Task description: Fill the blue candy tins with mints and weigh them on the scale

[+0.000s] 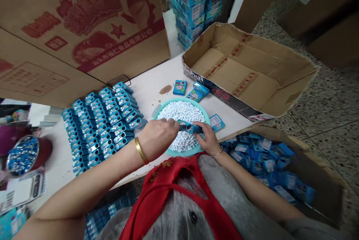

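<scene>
Over a round turquoise basin filled with small white candies, a small blue box is held level between my hands. My right hand grips the box's right end, with the thumb below and fingers above. At the box's left end my left hand is closed, its fingers curled around or against that end; what lies inside the fist is hidden. A dark round hole shows on the box's upward side. Blue boxes lie flat behind the basin, and another box rests to its right.
Rows of upright blue boxes stand at the left. An open cardboard tray sits at the back right, a carton of blue boxes below the table's right edge. Large cartons and stacked packs stand behind; a red bowl is far left.
</scene>
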A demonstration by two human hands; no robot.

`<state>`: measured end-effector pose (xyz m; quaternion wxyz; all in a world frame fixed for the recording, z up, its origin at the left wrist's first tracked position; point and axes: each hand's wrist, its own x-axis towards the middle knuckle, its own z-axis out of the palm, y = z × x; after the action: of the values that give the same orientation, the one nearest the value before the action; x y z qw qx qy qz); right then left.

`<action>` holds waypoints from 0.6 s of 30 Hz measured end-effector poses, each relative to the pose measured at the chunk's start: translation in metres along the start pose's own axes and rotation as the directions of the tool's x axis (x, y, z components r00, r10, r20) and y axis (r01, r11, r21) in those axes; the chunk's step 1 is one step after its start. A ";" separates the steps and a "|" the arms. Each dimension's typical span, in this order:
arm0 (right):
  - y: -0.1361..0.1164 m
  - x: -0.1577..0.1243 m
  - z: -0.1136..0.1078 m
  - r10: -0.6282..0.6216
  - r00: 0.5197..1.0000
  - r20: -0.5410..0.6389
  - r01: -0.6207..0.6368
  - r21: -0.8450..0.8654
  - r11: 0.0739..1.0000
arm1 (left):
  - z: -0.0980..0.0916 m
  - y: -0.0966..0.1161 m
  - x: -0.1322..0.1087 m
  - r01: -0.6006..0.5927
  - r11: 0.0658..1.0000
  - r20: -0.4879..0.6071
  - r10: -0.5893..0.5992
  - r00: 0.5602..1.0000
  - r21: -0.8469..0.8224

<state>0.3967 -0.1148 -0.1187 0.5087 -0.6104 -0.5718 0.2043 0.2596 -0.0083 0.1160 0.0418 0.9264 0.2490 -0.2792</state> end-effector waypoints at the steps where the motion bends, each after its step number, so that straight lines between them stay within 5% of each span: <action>1: 0.001 -0.001 0.000 0.005 1.000 0.002 -0.005 0.014 1.000 | 0.001 -0.002 -0.002 0.001 1.000 -0.018 -0.001 1.000 -0.014; 4: 0.001 -0.005 0.001 0.023 1.000 0.010 -0.024 0.066 0.998 | 0.016 -0.011 -0.005 -0.035 0.990 -0.145 0.015 0.989 -0.137; 7: -0.010 -0.006 0.010 0.010 0.997 0.076 -0.020 0.132 0.991 | 0.053 -0.023 -0.005 -0.116 0.948 -0.299 0.024 0.954 -0.295; 13: -0.040 0.012 0.030 -0.037 0.966 0.254 -0.009 0.176 0.984 | 0.116 -0.055 -0.022 -0.126 0.837 -0.363 -0.090 0.928 -0.532; 16: -0.006 0.022 0.016 0.139 0.990 0.036 -0.141 0.065 0.988 | 0.135 -0.088 -0.047 0.074 0.820 -0.401 -0.354 0.845 -0.568; 18: 0.038 0.021 -0.006 0.290 0.933 -0.212 -0.304 -0.033 0.952 | 0.155 -0.116 -0.062 0.215 0.801 -0.450 -0.510 0.733 -0.558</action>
<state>0.4257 -0.0916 -0.1416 0.5079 -0.7239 -0.4238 0.1960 0.0822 0.0321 0.0261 0.1298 0.8574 0.4910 0.0836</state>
